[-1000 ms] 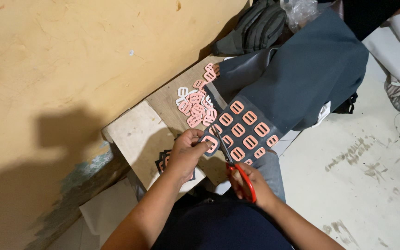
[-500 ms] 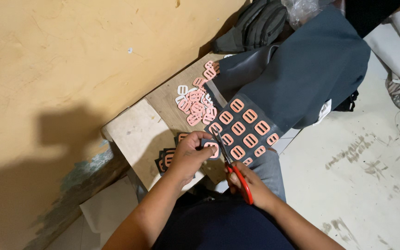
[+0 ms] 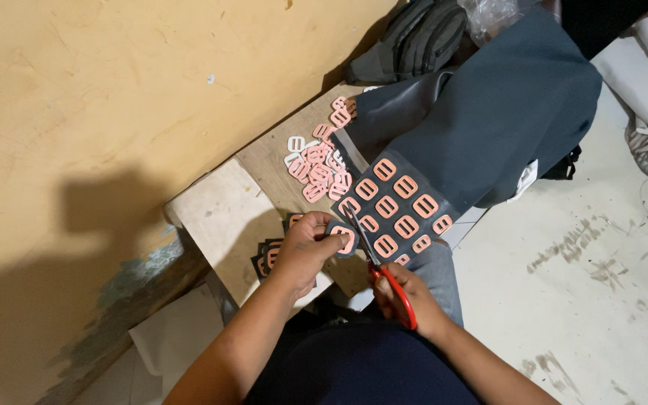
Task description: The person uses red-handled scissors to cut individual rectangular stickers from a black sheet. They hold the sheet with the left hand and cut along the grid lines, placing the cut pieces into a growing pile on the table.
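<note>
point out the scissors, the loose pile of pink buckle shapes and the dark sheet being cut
scissors (image 3: 395, 294), head view, on the red handle
pile of pink buckle shapes (image 3: 316, 166), head view, middle of the heap
dark sheet (image 3: 403, 206), head view, between printed shapes

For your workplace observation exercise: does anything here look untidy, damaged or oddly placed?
The cut pink buckle shapes lie in a loose, overlapping heap on the wooden board, some near its edge. The yellow wall is scuffed, with paint peeling at its base.
</note>
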The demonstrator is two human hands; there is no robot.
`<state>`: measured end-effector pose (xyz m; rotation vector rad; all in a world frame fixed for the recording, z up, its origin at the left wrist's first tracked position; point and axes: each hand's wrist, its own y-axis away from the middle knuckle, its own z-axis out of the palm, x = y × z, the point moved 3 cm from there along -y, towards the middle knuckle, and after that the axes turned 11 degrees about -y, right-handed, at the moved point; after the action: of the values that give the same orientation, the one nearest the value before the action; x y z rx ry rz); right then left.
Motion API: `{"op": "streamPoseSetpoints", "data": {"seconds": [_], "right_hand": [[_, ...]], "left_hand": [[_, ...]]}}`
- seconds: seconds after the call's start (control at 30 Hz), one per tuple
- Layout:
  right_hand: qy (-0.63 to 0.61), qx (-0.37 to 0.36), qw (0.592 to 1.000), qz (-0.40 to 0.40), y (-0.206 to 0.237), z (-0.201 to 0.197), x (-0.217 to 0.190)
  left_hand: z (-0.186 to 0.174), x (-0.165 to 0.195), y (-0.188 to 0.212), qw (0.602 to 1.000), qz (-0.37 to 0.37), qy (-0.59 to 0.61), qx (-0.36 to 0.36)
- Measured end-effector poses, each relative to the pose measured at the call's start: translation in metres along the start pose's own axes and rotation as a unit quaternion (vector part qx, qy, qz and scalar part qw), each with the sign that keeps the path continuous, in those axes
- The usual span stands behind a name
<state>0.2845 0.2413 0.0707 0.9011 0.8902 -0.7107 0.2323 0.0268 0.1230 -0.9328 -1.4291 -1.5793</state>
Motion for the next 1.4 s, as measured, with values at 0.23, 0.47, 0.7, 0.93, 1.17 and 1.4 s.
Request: {"op": "streamPoseSetpoints", "data": {"seconds": [0.23, 0.47, 0.7, 0.93, 1.17, 1.4], "right_hand": [[0.021, 0.052, 0.998, 0.034, 0.005, -0.008, 0.003], [0.048, -0.020, 0.998, 0.022, 0.004, 0.001, -0.005], [0.042, -0.013, 0.999, 0.020, 0.000, 0.004, -0.006], [0.019, -0.027, 0.999, -0.011, 0.001, -0.002, 0.000], [0.010, -0.015, 1.000, 0.022, 0.006, -0.013, 0.004], [0.013, 0.012, 1.000, 0.019, 0.014, -0.025, -0.002]], "left_hand": [[-0.004, -0.007, -0.003, 1.000, -0.002, -0.005, -0.005], [0.001, -0.008, 0.002, 0.997, -0.026, -0.030, -0.060], [0.004, -0.009, 0.004, 0.997, -0.009, -0.004, -0.081], [0.001, -0.019, -0.001, 0.996, -0.037, 0.008, -0.085], [-0.006, -0.017, -0.004, 0.991, -0.082, -0.013, -0.102], [-0.008, 0.000, 0.003, 0.987, -0.055, -0.090, -0.122]]}}
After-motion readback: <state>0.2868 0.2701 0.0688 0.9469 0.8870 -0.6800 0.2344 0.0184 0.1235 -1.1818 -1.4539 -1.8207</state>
